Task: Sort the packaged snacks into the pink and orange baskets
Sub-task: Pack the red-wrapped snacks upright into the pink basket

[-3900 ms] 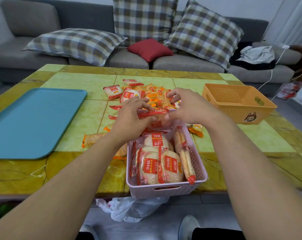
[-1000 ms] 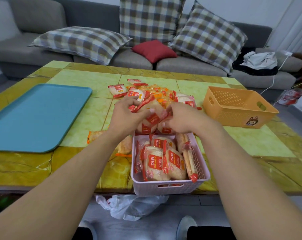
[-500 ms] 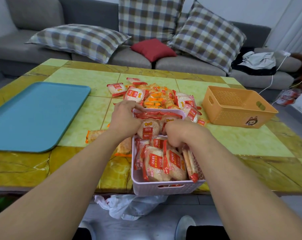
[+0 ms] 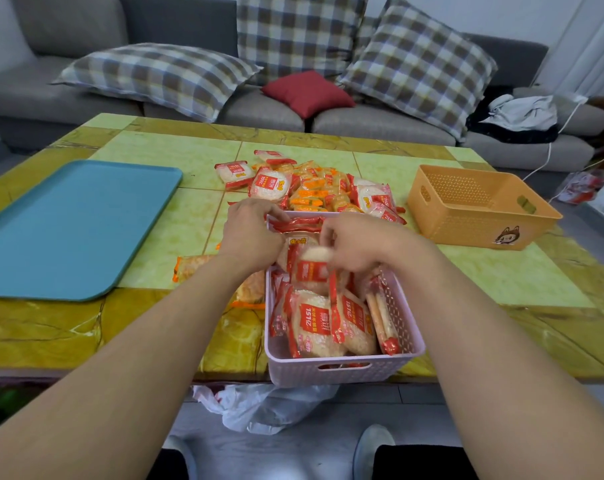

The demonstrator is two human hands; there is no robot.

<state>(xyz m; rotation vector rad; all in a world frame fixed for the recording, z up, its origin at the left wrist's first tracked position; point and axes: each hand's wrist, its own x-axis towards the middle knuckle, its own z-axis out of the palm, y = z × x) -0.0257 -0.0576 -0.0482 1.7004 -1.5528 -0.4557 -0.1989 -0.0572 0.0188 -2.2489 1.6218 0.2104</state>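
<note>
Head view looks down on both hands over the far half of the pink basket (image 4: 342, 370); the left hand (image 4: 250, 237) sits at the basket's far-left corner, fingers bent down onto the red-edged packs there, though its fingertips are tucked out of sight so I can't tell if it's actually gripping one or just pressing; the right hand (image 4: 357, 244) is curled over the middle of the basket, fingers wrapped round a round rice cracker pack (image 4: 312, 268) that looks a bit blurry, so the label is hard to read.

The basket is at the near table (image 4: 518, 282) edge, packed with upright cracker packs and a long stick pack (image 4: 380, 313) along its right wall; the loose snack pile (image 4: 317, 188) lies just beyond the basket, touching its far rim or close to it; the orange basket (image 4: 480, 209) stands off to the right, apart from the pile; a couple more packs (image 4: 196, 266) lie left of the pink basket, mostly hidden under the left forearm.

Blue tray (image 4: 72, 226) is far left, cut off by the frame; a white plastic bag (image 4: 262, 407) pokes out below the table edge.
</note>
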